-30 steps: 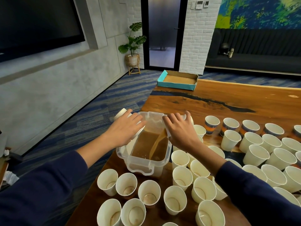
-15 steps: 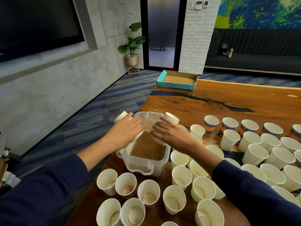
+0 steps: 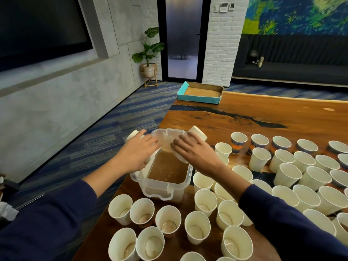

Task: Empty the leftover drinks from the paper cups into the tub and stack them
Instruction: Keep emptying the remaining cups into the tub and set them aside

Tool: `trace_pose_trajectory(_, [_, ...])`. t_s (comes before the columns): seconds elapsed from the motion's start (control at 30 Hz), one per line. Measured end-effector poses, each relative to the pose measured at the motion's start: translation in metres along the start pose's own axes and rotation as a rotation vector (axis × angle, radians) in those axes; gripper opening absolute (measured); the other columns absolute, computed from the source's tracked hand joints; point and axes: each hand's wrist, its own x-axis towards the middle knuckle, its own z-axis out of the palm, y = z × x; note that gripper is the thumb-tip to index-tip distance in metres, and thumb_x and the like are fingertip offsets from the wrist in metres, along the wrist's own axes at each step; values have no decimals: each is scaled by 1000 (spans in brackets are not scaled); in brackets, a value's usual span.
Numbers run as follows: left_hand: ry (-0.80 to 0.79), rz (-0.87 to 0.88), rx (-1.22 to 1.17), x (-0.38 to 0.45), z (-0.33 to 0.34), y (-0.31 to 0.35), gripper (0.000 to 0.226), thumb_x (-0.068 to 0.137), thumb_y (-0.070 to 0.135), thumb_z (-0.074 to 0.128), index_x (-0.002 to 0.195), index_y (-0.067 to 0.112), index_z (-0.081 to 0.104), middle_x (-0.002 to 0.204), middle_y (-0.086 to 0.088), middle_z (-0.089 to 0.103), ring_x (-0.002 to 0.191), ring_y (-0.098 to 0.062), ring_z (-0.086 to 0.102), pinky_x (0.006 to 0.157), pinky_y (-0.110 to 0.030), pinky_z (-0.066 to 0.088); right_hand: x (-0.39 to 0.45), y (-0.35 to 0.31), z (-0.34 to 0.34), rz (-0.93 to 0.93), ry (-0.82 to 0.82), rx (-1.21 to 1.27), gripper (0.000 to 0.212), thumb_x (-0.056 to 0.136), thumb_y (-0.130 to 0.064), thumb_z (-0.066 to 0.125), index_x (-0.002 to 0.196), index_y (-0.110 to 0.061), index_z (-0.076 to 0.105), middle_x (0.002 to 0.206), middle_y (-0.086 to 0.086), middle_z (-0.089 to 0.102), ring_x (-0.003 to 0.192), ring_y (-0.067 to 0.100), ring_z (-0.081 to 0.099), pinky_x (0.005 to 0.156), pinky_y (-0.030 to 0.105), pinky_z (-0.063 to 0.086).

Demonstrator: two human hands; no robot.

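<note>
Clear plastic tub (image 3: 160, 187): near the bench's (image 3: 263, 117) left edge, holding brown liquid. Right hand (image 3: 194, 153): fingers curled round a paper cup (image 3: 195, 135), tipped mouth-down over the tub. Left hand (image 3: 137, 153): fingers wrapped round a second white cup (image 3: 132, 134), tilted over the tub's left rim. Upright paper cups (image 3: 197, 225): many, crowding the bench in front of and right of the tub. Teal cardboard tray (image 3: 199, 99): far bench end.

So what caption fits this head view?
Both hands tip paper cups over a clear tub of brown drink.
</note>
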Motion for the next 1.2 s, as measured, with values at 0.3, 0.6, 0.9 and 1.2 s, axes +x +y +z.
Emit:
trace_pose_trajectory(0.3, [21, -165, -385, 0, -16, 20, 77, 78, 47, 70, 138, 19, 31, 139, 0, 41, 127, -17, 38, 110, -30, 22, -28, 9, -36, 558, -92, 391, 77, 77, -39, 76, 140, -18, 38, 137, 2, 46, 123, 19, 41, 102, 30, 32])
trace_pose_trajectory(0.6, [93, -16, -834, 14, -95, 89, 88, 75, 43, 76, 144, 30, 22, 150, 8, 32, 133, -13, 33, 106, -31, 28, -130, 29, -92, 810, -218, 670, 89, 71, -30, 82, 142, -23, 28, 146, 0, 34, 125, 21, 43, 94, 35, 46])
trace_pose_trajectory(0.9, [-64, 261, -1092, 32, -129, 194, 85, 79, 36, 76, 145, 30, 24, 148, 8, 27, 129, -12, 36, 100, -32, 41, -246, 29, -111, 834, -612, 712, 85, 71, -38, 81, 135, -26, 26, 143, -3, 38, 120, 11, 42, 96, 23, 43])
trace_pose_trajectory(1.2, [-142, 419, -811, 44, -115, 281, 81, 80, 38, 73, 144, 14, 28, 144, -4, 34, 125, -23, 41, 101, -33, 30, -323, -2, -82, 923, -714, 629, 110, 64, -56, 80, 145, -18, 16, 151, 2, 30, 132, 17, 37, 106, 25, 36])
